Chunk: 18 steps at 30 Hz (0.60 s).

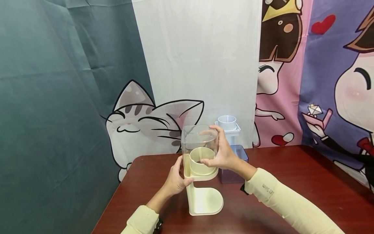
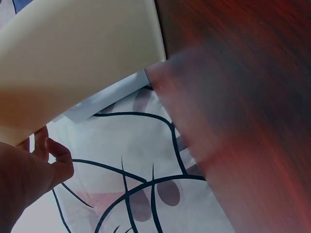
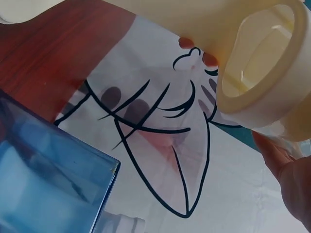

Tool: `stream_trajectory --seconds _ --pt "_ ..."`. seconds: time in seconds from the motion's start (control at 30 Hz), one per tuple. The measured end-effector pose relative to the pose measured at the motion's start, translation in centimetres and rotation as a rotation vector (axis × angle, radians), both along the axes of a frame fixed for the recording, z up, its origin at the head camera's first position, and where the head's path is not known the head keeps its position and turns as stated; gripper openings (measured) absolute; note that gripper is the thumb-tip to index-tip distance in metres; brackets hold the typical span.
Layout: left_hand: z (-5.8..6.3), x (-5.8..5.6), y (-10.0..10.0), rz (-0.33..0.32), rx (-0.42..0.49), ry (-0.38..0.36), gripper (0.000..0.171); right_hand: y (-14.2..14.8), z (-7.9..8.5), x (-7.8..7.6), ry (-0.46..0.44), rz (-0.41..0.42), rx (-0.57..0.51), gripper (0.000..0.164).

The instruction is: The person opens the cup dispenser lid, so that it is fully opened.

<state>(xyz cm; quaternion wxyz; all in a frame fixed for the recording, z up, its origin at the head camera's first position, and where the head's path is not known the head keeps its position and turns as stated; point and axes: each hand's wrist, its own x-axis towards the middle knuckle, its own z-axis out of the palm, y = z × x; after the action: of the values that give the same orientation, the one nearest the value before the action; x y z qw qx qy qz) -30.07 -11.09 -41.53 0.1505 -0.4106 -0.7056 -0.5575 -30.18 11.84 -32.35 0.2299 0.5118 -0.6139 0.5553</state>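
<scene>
Cream stand, left hand gripping; container, right hand gripping; sleeves only head view.

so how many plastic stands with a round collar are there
2: the cream plastic stand gripped by the left hand, and the pale blue plastic stand behind it. Others could be hidden.

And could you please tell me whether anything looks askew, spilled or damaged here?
Nothing stands out: the clear container looks upright on the cream stand, between the left hand and right hand, with no spill or damage visible.
</scene>
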Motion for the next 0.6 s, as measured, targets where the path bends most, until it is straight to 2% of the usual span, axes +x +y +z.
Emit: stream_trajectory --seconds 0.17,0.3,0.6 --pt "0.01 0.01 -0.02 -0.021 0.012 -0.035 0.084 -0.01 -0.21 0.02 -0.107 0.002 0.011 0.116" --pt "0.16 -0.02 -0.09 -0.027 0.01 -0.042 0.084 -0.13 -0.45 0.19 -0.209 0.044 -0.002 0.118" --pt "0.01 0.07 -0.13 -0.04 0.019 -0.061 0.08 -0.46 -0.06 0.18 -0.271 0.028 0.022 0.115"
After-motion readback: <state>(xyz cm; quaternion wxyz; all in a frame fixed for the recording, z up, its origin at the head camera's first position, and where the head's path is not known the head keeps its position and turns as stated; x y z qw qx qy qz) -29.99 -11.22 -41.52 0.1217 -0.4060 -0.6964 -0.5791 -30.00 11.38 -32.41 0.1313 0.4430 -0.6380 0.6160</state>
